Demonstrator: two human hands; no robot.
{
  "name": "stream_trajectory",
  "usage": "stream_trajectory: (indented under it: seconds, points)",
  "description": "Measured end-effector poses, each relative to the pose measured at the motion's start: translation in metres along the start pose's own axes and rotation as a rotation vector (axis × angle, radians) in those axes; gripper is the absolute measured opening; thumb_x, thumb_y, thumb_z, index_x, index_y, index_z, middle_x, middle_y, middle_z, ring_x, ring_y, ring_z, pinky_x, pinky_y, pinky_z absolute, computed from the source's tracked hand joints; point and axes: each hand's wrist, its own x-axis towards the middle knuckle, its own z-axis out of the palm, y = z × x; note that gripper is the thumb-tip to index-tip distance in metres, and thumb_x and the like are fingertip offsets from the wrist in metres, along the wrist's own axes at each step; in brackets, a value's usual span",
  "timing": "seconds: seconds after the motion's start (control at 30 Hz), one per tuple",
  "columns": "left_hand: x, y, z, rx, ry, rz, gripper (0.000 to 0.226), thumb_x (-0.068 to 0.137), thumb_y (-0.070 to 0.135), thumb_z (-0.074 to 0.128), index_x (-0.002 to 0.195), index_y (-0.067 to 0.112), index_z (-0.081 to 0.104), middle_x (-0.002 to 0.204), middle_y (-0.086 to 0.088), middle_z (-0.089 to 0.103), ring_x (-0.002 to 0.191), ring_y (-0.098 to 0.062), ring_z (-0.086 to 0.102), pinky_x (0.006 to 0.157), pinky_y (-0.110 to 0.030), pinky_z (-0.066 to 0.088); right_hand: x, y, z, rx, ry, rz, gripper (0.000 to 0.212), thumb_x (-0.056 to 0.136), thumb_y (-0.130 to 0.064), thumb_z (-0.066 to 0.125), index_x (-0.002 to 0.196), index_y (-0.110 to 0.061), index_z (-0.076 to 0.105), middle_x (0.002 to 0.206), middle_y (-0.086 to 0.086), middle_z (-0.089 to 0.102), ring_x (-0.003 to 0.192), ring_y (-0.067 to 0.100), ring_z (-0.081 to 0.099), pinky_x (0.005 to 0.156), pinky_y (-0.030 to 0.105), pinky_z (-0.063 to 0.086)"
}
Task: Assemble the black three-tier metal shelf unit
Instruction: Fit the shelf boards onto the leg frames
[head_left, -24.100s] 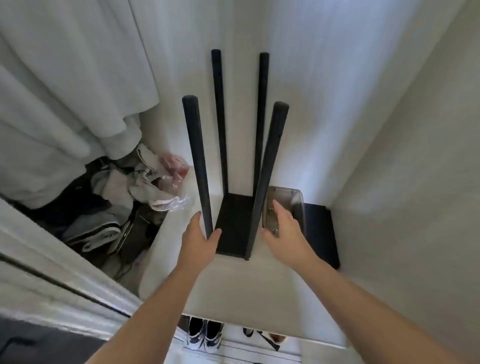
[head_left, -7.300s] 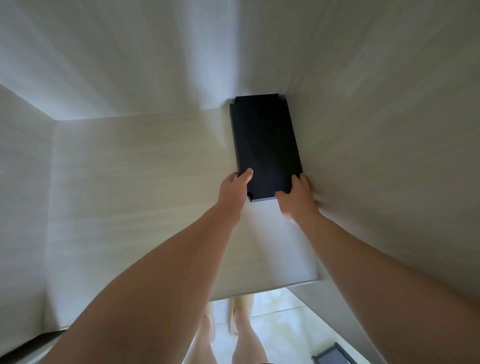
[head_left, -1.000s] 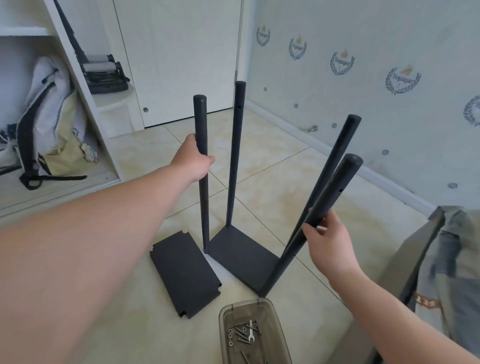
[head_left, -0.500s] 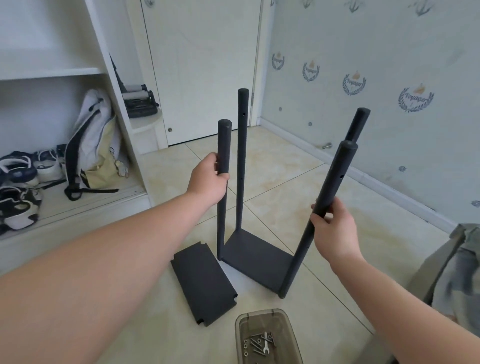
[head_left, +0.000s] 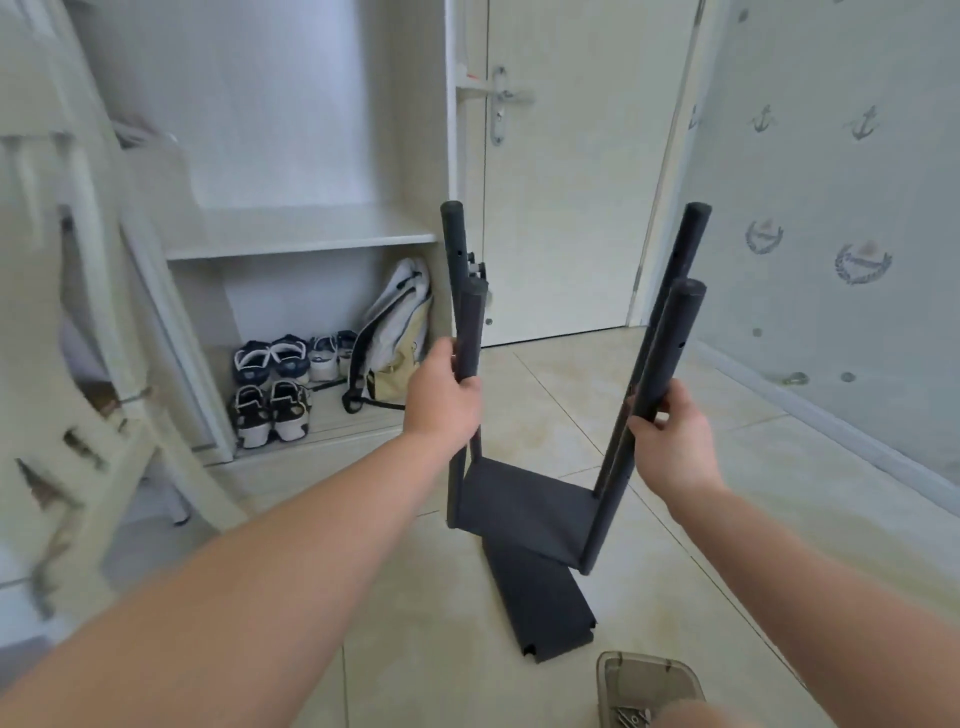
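Although only one tier was fitted, both hands were on the frame (head_left: 685, 244). The left hand (head_left: 441, 400) was curled round the near left post (head_left: 470, 322), and the right hand (head_left: 672, 441) round the near right post (head_left: 670, 338), each at about mid height. Four posts rose from the base shelf (head_left: 519, 493), low over the floor (head_left: 545, 395) in front of the wardrobe (head_left: 311, 234). A loose shelf (head_left: 540, 603) lay on the tiles, with its far end under the near edge of the base. Whether the base rested on it or hung just clear could not be told. A tray (head_left: 649, 675) of screws sat near, at the bottom edge of view.

Risks, as judged:
- Setting the frame down on the loose shelf would leave it rocking and might scrape the paint on both.
- The posts leaned apart toward their tops. If the base joints were slack, the next shelf's corner notches would not meet all four posts.
- Pulling on the two near posts alone could twist the base.
- A careless step or swing of the frame could tip the tray and scatter the screws.
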Motion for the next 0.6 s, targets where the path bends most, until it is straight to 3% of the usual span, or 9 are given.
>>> stream_trajectory:
  seconds: [0.13, 0.27, 0.37, 0.6]
  points:
    - [-0.029, -0.031, -0.055, 0.054, 0.046, -0.038, 0.028, 0.096, 0.001, 0.054, 0.119, 0.017, 0.054, 0.11, 0.001, 0.064, 0.099, -0.019, 0.061, 0.078, -0.023, 0.044, -0.034, -0.014, 0.049, 0.044, -0.121, 0.028, 0.025, 0.097, 0.002, 0.046, 0.107, -0.02, 0.052, 0.105, 0.001, 0.064, 0.095, 0.029, 0.064, 0.079, 0.039, 0.053]
    - [-0.048, -0.071, -0.089, 0.155, 0.094, -0.091, 0.03, 0.095, 0.002, 0.054, 0.122, 0.016, 0.055, 0.11, -0.003, 0.065, 0.101, -0.023, 0.061, 0.083, -0.03, 0.046, -0.063, -0.008, 0.093, 0.041, -0.208, 0.047, 0.024, 0.097, 0.001, 0.046, 0.108, -0.02, 0.052, 0.1, 0.002, 0.064, 0.084, 0.023, 0.06, 0.068, 0.033, 0.051]
    - [-0.057, -0.099, -0.101, 0.193, 0.117, -0.139, 0.039, 0.095, 0.003, 0.055, 0.132, 0.017, 0.054, 0.119, -0.004, 0.065, 0.109, -0.025, 0.061, 0.092, -0.036, 0.051, -0.076, 0.006, 0.122, 0.016, -0.259, 0.071, 0.022, 0.097, 0.0, 0.048, 0.11, -0.017, 0.053, 0.104, 0.002, 0.065, 0.089, 0.025, 0.063, 0.065, 0.033, 0.052]
    - [-0.06, -0.141, -0.093, 0.223, 0.135, -0.193, 0.037, 0.097, 0.009, 0.056, 0.133, 0.02, 0.054, 0.124, 0.0, 0.064, 0.113, -0.023, 0.061, 0.094, -0.036, 0.051, -0.072, 0.036, 0.162, -0.004, -0.28, 0.101, 0.022, 0.098, -0.002, 0.046, 0.111, -0.019, 0.052, 0.109, 0.0, 0.065, 0.093, 0.026, 0.063, 0.073, 0.041, 0.055]
